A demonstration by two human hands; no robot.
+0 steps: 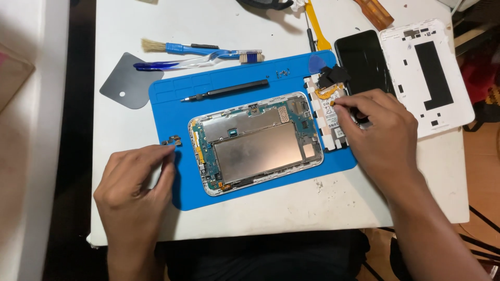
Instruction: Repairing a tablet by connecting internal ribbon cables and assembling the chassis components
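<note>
Closest to the lens, the person's left hand (pixel 136 183) rests at the near-left edge of the blue work mat (pixel 172 104), fingers curled narrow with the thumb and forefinger pinched near a tiny dark component (pixel 172 140) lying on the mat; whether they actually grip anything I cannot tell. Just to its right lies the opened tablet (pixel 255 141), back off, showing metal shields and a green circuit board inside a white frame. On the far side of it the right hand (pixel 380 130) reaches in from the right, wrist bent, fingertips drawn together on a small orange-tipped piece at the white battery pack (pixel 328 112), which sits at the mat's right edge, touching the tablet frame. That hand covers part of the battery and the lower end of a black screen panel (pixel 363 60) lying beyond it. Beside the panel lies the white back cover (pixel 416 88), inside face up. Across the top of the mat lies a black screwdriver (pixel 229 91), with a blue pick (pixel 315 63) near the corner. Off the mat on the white table (pixel 312 203) sit a dark grey opening card (pixel 125 80), a blue-handled brush (pixel 179 48), blue tweezers (pixel 182 63) and a yellow pry tool (pixel 317 26).
</note>
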